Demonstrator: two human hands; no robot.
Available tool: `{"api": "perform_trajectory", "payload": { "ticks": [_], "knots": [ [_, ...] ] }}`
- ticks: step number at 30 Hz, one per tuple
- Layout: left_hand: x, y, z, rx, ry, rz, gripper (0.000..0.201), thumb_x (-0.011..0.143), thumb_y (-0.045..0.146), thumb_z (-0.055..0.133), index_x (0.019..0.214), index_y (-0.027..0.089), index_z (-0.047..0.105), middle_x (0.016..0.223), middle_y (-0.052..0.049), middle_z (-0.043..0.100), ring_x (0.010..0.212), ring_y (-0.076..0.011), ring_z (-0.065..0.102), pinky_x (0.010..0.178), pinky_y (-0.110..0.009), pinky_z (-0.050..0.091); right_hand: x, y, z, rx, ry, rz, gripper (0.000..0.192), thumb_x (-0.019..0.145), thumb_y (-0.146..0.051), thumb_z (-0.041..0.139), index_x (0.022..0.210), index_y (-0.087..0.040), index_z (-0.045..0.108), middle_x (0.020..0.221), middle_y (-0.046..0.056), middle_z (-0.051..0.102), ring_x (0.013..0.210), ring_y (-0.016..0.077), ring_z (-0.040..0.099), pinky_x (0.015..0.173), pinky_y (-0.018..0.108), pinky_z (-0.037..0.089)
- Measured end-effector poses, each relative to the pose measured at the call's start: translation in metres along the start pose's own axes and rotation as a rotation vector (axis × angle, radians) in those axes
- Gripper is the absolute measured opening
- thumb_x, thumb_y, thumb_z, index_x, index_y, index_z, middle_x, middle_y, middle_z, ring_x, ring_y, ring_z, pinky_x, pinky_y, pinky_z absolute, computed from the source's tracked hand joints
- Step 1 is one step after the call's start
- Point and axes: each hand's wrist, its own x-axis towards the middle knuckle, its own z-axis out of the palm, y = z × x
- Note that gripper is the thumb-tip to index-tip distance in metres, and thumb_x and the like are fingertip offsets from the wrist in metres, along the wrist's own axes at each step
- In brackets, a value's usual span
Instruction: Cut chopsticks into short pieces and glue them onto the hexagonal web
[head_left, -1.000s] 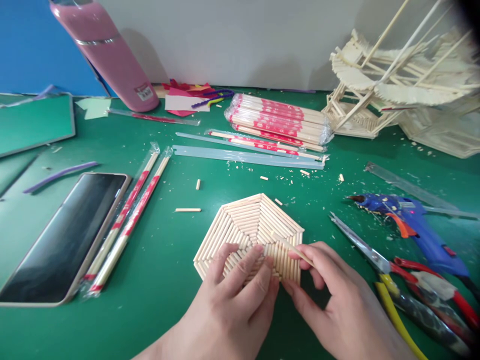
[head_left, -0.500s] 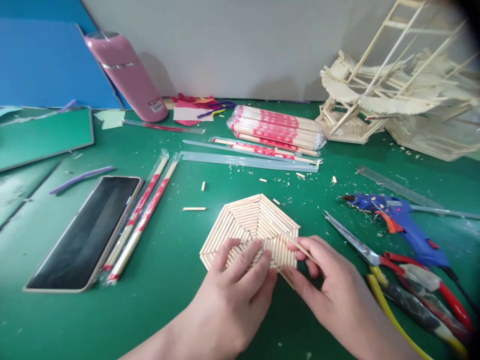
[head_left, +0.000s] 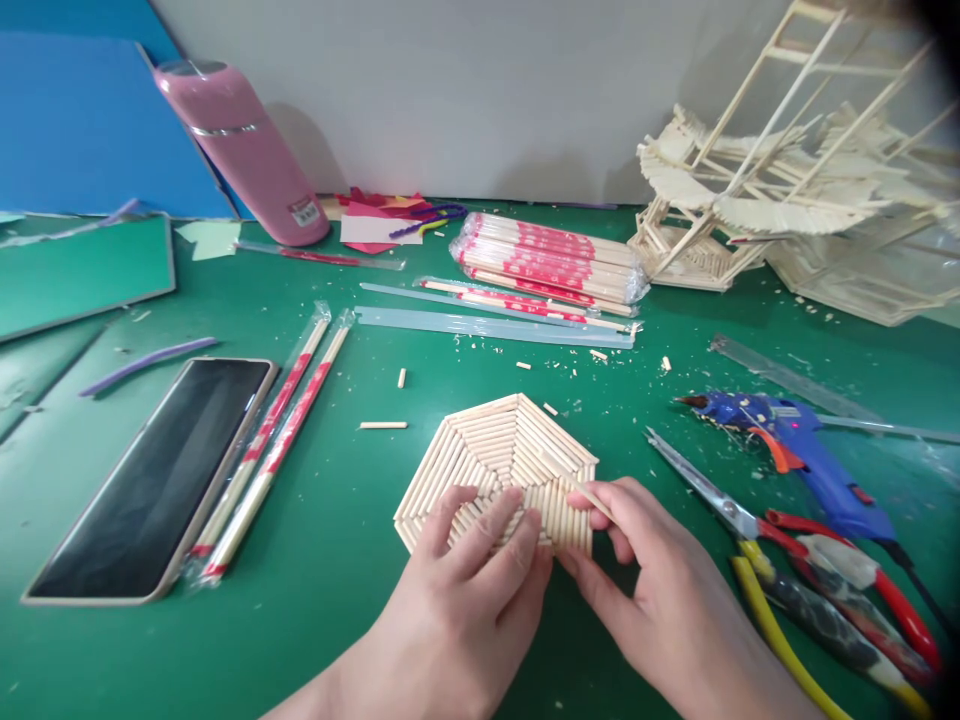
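An eight-sided panel of wooden sticks (head_left: 465, 460) lies on the green table, its sticks laid in wedges around the centre. My left hand (head_left: 480, 580) is curled over its near part, fingertips pressed on the surface, hiding some of it. In my right hand (head_left: 637, 560) a thin wooden stick (head_left: 555, 465) is pinched, slanting across the panel's right side. The right thumb is at the panel's near right edge. Short cut stick pieces (head_left: 383, 425) lie left of the panel.
On the right are a blue glue gun (head_left: 795, 440), scissors (head_left: 712, 490) and red- and yellow-handled tools. A phone (head_left: 150, 480) and wrapped chopsticks (head_left: 277, 440) lie left. Behind are a chopstick bundle (head_left: 547, 258), glue sticks (head_left: 495, 327), a pink bottle (head_left: 244, 150) and a wooden stick model (head_left: 750, 180).
The stick in my right hand has shifted slightly, its near end now less visible beyond the fingers. My left hand keeps its place on the panel. The whole view has shifted a little.
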Motion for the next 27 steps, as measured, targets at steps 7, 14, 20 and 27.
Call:
{"api": "perform_trajectory", "payload": {
  "ticks": [7,14,20,27],
  "knots": [
    [0.001,0.002,0.004,-0.012,0.065,-0.052,0.019,0.085,0.01,0.047,0.09,0.014,0.065,0.096,-0.007,0.066,0.103,-0.0269,0.057,0.091,-0.049,0.036,-0.003,0.003,0.003,-0.002,-0.001,-0.023,0.025,0.082,-0.022,0.045,0.105,-0.016,0.047,0.086,0.007,0.053,0.075,0.0183,0.056,0.06,0.03,0.051],
    [0.001,0.0,0.001,0.001,0.003,-0.005,0.023,0.087,0.014,0.042,0.095,0.014,0.064,0.102,-0.01,0.065,0.105,-0.0293,0.055,0.09,-0.052,0.035,-0.003,0.0,0.002,-0.013,0.002,-0.038,0.023,0.082,-0.02,0.046,0.105,-0.016,0.046,0.085,0.007,0.053,0.076,0.0186,0.056,0.061,0.031,0.051],
    [0.002,-0.002,-0.004,0.028,-0.056,0.007,0.021,0.087,0.013,0.044,0.095,0.016,0.064,0.105,-0.008,0.064,0.106,-0.0266,0.055,0.089,-0.048,0.038,0.003,0.002,-0.009,0.166,-0.038,0.074,0.014,0.086,-0.023,0.043,0.098,-0.02,0.051,0.085,0.003,0.056,0.069,0.0121,0.056,0.064,0.024,0.049],
    [0.001,-0.004,-0.009,0.016,-0.126,0.043,0.03,0.09,0.015,0.034,0.105,0.016,0.061,0.112,-0.01,0.061,0.112,-0.0294,0.049,0.089,-0.049,0.035,0.005,0.0,-0.014,0.237,-0.073,0.124,0.013,0.087,-0.022,0.042,0.095,-0.02,0.051,0.086,0.002,0.056,0.07,0.0123,0.056,0.065,0.026,0.047]
  ]
}}
